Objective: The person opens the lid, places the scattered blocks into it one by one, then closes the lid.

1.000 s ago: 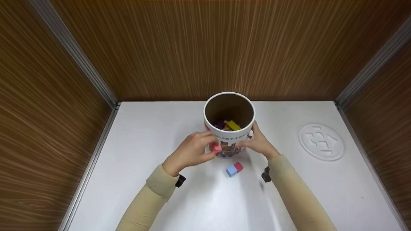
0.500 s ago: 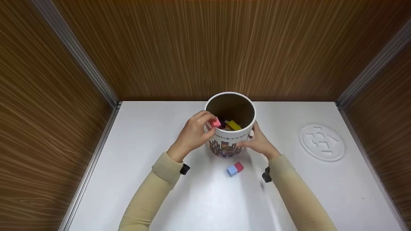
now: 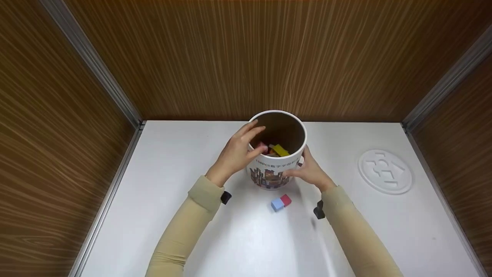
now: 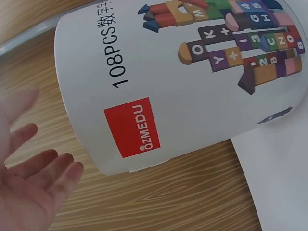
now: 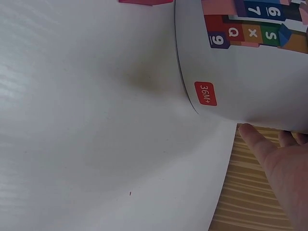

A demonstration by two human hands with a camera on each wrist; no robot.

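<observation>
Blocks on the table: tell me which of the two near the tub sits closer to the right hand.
The red block. It lies touching the blue block but on the side toward the right hand, which holds the tub.

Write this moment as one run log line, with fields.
left hand: open over white cardboard tub | right hand: holds tub side | blue and red blocks: on white table
</observation>
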